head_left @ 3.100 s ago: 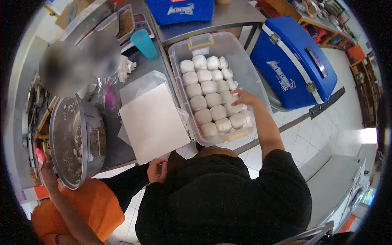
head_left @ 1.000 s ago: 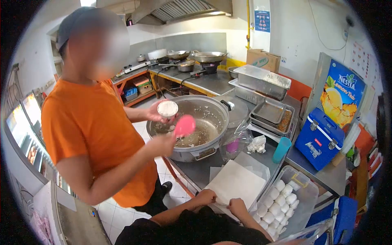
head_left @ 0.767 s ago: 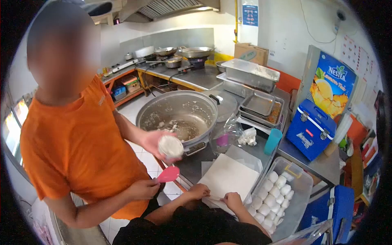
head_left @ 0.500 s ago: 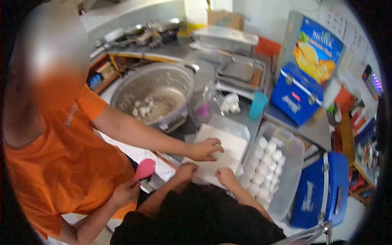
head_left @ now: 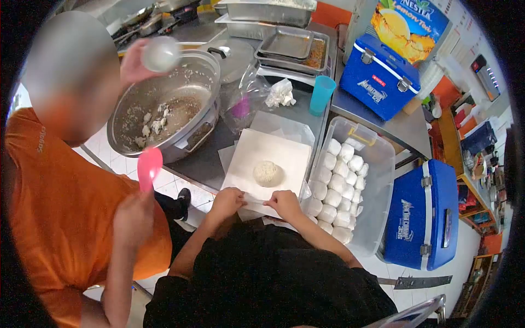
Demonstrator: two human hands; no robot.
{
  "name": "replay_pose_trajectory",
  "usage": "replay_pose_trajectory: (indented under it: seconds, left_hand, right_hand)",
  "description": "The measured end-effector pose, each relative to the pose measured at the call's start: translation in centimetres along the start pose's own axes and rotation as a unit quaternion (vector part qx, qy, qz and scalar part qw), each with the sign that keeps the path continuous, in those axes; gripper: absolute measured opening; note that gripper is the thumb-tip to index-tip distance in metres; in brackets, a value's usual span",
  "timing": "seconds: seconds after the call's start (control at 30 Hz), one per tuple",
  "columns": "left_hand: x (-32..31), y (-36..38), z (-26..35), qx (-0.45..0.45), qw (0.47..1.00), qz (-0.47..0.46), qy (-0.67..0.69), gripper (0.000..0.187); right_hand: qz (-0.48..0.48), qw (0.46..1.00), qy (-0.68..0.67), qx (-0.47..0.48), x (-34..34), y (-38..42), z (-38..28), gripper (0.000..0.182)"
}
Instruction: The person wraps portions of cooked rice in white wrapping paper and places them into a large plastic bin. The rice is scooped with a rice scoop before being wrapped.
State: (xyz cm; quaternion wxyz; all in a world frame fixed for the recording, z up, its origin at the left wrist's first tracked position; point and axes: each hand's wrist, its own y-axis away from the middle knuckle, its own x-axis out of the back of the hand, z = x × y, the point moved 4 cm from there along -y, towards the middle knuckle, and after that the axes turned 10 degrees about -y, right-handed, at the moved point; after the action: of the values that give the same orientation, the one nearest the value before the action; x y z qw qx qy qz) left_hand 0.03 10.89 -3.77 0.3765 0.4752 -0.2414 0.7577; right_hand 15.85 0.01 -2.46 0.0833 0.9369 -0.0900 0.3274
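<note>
A rounded ball of rice (head_left: pixel 267 173) rests on a stack of white paper sheets (head_left: pixel 250 146) at the front of the dark counter. My left hand (head_left: pixel 228 201) pinches the near edge of the paper, left of centre. To its right, my right hand (head_left: pixel 284 204) has closed finger and thumb on the same edge. Neither hand touches the rice. Beside my right hand is a clear plastic bin (head_left: pixel 381 183) with several white wrapped bundles (head_left: pixel 337 185) in rows.
On the left, a person in orange (head_left: pixel 82 202) holds a pink paddle (head_left: pixel 149 168) and a white bowl (head_left: pixel 161 54) by a large metal pot (head_left: pixel 164 112). Behind stand a blue cup (head_left: pixel 322 95), crumpled plastic (head_left: pixel 281 93) and metal trays (head_left: pixel 286 42). Blue coolers (head_left: pixel 379 77) are at right.
The rice ball now shows on the paper. The other person's hand has left the paper and is raised with a bowl; the pink paddle has risen. The view has shifted.
</note>
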Motion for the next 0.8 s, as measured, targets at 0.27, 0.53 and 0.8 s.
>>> replay_pose_trajectory:
  seconds: [0.27,0.53,0.8]
  left_hand:
    - [1.2,-1.0,0.1,0.003,1.000,-0.003,-0.026,0.022]
    - [2.4,-3.9,-6.2,0.141,0.944,0.047,0.293,0.020]
    - [-0.8,-8.5,-6.8,0.163,0.979,0.069,0.102,0.021]
  right_hand:
    - [0.011,0.994,-0.107,-0.012,0.2,-0.8,1.4,0.020]
    - [0.077,0.986,-0.150,0.006,5.0,-1.2,3.6,0.024]
    - [0.151,0.987,-0.041,-0.042,4.3,-3.2,6.9,0.036]
